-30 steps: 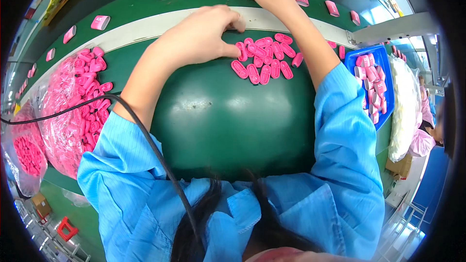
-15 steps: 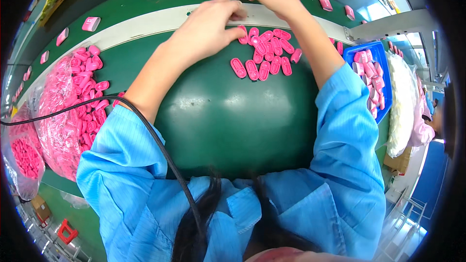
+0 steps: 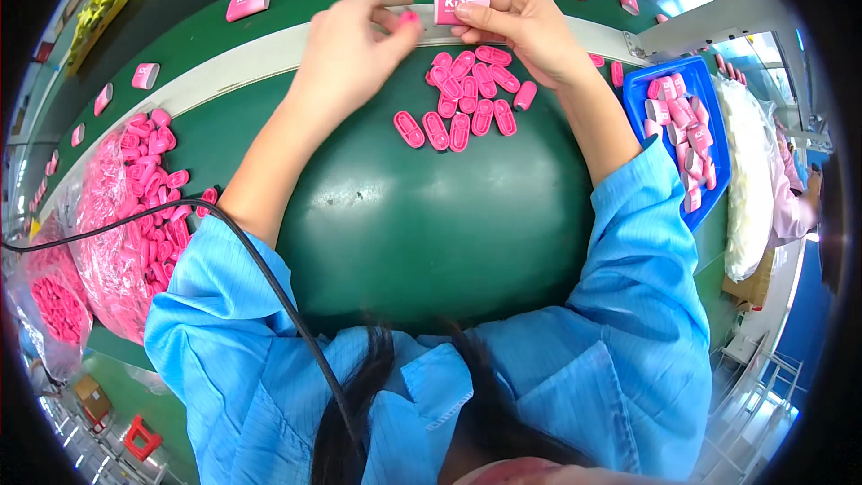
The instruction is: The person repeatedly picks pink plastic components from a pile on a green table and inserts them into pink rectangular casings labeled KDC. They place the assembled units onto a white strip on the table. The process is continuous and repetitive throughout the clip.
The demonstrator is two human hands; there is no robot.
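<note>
Near the far edge of the green table, my right hand (image 3: 530, 27) pinches a pink-and-white flat casing (image 3: 453, 7) with its printed face turned up. To the left of it, my left hand (image 3: 350, 58) is closed on a small pink end cap (image 3: 409, 17) at the fingertips, mostly covered by the fingers. The cap and the casing are a short gap apart. Just below both hands lies a loose group of pink oval end caps (image 3: 459, 132), several with their hollow side up.
Beyond a pale rail (image 3: 269, 56), a green belt (image 3: 193, 40) carries spaced pink casings (image 3: 248, 4). A clear bag of pink caps (image 3: 112, 216) spills at left. At right stands a blue tray (image 3: 636, 94) of casings. A black cable (image 3: 269, 269) crosses my left sleeve.
My right hand has brought the casing from over the belt back toward me, near the left hand. My left hand has shifted left, lifting a cap off the group.
</note>
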